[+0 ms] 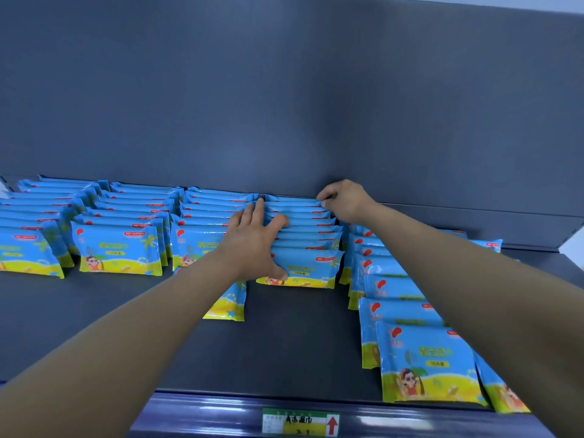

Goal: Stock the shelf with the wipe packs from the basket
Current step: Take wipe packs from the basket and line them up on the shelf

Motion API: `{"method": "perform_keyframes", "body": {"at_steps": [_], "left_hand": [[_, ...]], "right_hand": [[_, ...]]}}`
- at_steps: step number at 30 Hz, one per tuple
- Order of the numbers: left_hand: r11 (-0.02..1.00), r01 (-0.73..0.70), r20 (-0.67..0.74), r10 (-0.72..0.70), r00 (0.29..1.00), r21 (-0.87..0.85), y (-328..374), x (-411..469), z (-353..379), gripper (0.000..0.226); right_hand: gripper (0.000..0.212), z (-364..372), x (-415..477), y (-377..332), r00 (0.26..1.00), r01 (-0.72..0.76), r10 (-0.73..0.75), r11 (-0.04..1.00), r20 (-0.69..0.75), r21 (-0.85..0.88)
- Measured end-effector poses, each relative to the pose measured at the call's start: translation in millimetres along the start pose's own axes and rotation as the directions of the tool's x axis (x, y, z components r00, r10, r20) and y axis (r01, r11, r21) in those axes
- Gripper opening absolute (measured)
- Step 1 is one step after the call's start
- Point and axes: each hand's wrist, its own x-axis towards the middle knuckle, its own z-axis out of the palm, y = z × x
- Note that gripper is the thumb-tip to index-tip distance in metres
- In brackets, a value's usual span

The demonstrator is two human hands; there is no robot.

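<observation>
Blue and yellow wipe packs stand in rows on a dark grey shelf [284,336]. My left hand [256,241] grips the middle row of packs [303,245], fingers spread over the tops and thumb on the front pack's face. My right hand [343,199] reaches to the back of that same row and pinches the top corner of the rearmost pack against the back panel. One pack [226,306] lies under my left forearm, partly hidden. The basket is out of view.
Further rows of packs stand at the left [118,248] and a slanting row runs down the right [423,365]. The shelf's front rail carries a price label [300,422]. A tall grey back panel [284,90] rises behind the rows.
</observation>
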Motion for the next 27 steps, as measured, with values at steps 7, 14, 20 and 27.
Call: {"method": "perform_keyframes", "body": {"at_steps": [7, 14, 20, 27], "left_hand": [[0.993, -0.065, -0.018, 0.066, 0.998, 0.094, -0.8, 1.8, 1.8, 0.103], [0.984, -0.085, -0.058, 0.095, 0.994, 0.153, 1.5, 1.2, 1.9, 0.100], [0.979, -0.080, 0.015, 0.079, 0.997, 0.188, 4.8, 1.7, 1.3, 0.101], [0.972, -0.081, 0.064, 0.069, 0.996, 0.219, 5.6, 2.6, -1.7, 0.102]], "right_hand": [[0.026, 5.0, 8.8, -10.4, 0.999, -0.051, 0.047, 0.980, -0.028, -0.192], [0.021, 10.3, 10.8, -5.7, 0.987, -0.151, 0.134, 0.961, -0.086, -0.234], [0.027, 3.6, 4.8, -3.9, 0.989, -0.129, 0.107, 0.961, -0.099, -0.246], [0.027, -10.2, -2.8, -5.1, 0.984, -0.132, 0.119, 0.986, -0.133, -0.097]]}}
